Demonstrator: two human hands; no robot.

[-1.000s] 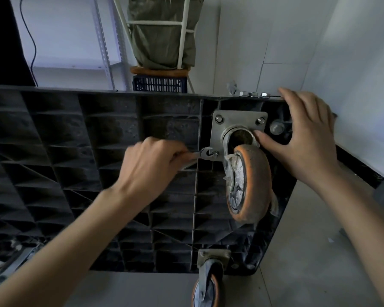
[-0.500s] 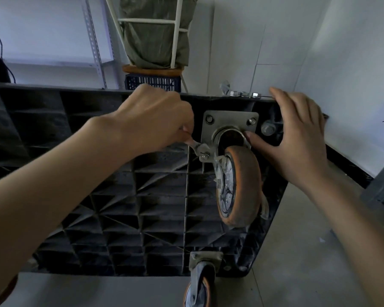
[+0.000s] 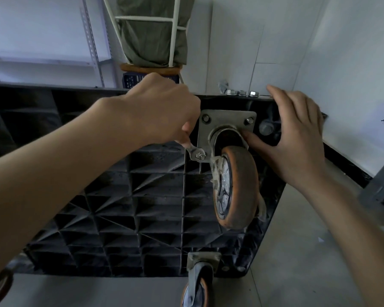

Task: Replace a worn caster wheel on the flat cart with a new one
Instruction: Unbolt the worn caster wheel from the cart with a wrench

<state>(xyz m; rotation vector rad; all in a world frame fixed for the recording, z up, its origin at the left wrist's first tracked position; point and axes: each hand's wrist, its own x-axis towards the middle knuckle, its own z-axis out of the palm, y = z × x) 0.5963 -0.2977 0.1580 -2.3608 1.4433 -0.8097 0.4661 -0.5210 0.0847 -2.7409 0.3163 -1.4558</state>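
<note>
Upturned cart (image 3: 124, 209): left hand (image 3: 162, 114) gripping wrench (image 3: 192, 150) at caster (image 3: 235, 187).

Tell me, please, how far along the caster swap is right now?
Early. Nuts already lie on the cart's edge. In hand: the left hand works a wrench on a plate bolt while the right hand steadies the worn caster. Left: two upper bolts, removal, fitting a new wheel.

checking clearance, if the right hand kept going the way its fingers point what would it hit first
The right hand has fingers pointing up and left across the cart edge. Straight on, they would probably meet the loose nuts on that edge first, then the wall, though depth is unclear.
</note>
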